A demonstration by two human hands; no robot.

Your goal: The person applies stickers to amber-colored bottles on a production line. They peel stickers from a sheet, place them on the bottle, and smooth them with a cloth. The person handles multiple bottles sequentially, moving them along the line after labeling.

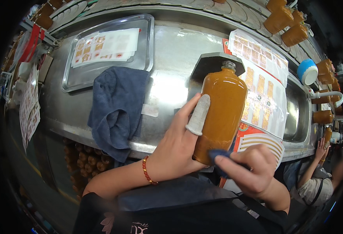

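The left hand (177,146) grips an amber-brown glazed bottle (221,113) around its lower body, fingers wrapped behind it and the thumb, wearing a white fabric finger cot (199,115), pressed up its front. The bottle stands nearly upright over the near edge of the stainless steel worktable (171,50), its short neck open at the top just in front of a dark metal block (214,64); what is inside cannot be told, the glaze being opaque. The right hand (253,169) pinches a small blue cloth (222,156) between thumb and curled fingers, pressing it against the bottle's base. A larger blue towel (117,109) hangs over the table's front edge to the left. Behind it, a shallow steel tray (146,58) holds sheets of labels (105,46). More label sheets (263,85) lie to the right of the bottle. Further amber bottles (284,19) stand along the far right, and others sit on a shelf (83,160) under the table.
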